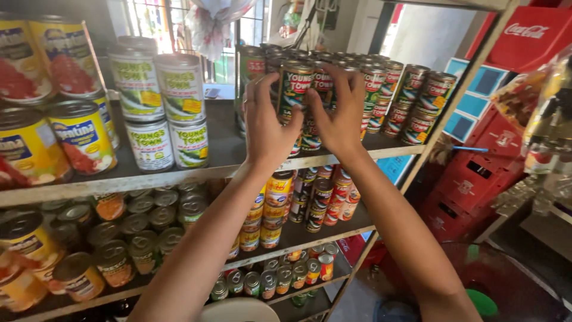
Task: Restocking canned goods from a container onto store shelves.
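Both hands, the left hand (265, 122) and right hand (339, 113), press flat, fingers spread, around a green can (295, 86) on the top shelf (179, 174). Many cans already stand in rows there.

Left hand (266, 122) and right hand (339, 110) hide stacked green cans (296, 83).
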